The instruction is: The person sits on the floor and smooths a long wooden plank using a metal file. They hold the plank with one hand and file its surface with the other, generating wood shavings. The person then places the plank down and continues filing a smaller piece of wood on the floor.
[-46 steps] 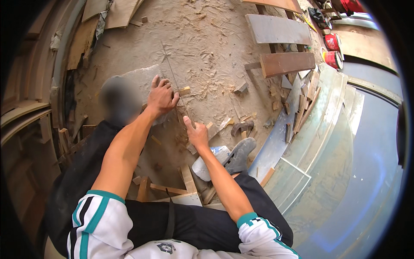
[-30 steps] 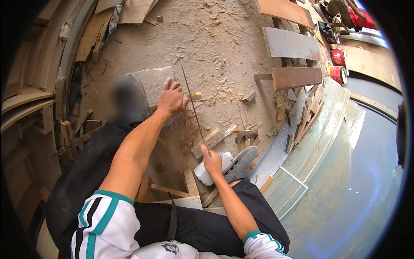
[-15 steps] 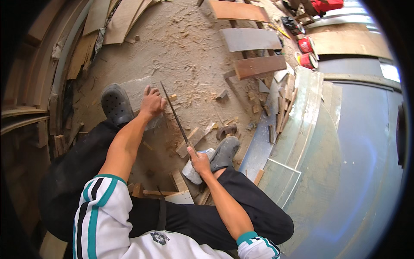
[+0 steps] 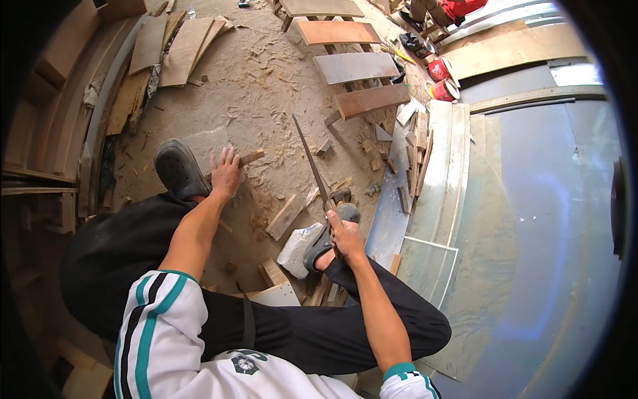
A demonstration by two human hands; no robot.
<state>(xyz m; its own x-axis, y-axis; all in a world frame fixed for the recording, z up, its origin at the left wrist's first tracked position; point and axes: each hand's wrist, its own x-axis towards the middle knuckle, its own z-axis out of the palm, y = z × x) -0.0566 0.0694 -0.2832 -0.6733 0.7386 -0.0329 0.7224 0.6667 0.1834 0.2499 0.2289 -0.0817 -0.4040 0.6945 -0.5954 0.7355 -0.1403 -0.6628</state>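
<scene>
In my right hand [image 4: 345,234] is a handsaw [image 4: 310,157], a long dark tapering blade seen nearly edge-on, gripped by its handle. The blade points up and away to the left, with its tip apart from any wood. My left hand [image 4: 226,174] lies across a short wooden strip [image 4: 252,157], fingers over its far side and thumb nearer me. The strip's right end sticks out past the hand. Beneath it is a flat grey slab [image 4: 205,141], beside my left clog [image 4: 179,166]. My right clog [image 4: 318,251] is below the saw, touching a whitish block [image 4: 298,247].
Wood offcuts [image 4: 286,216] and shavings litter the floor. Boards on a frame [image 4: 372,100] stand ahead, red cans [image 4: 444,90] to their right. Plywood sheets [image 4: 183,53] lean at left; a large grey-blue sheet [image 4: 538,219] lies at right. A person in red [image 4: 458,8] is at top right.
The saw and my right hand have swung to the right, away from the left hand. My left hand has moved slightly left and nearer, its fingers now stretched over the strip.
</scene>
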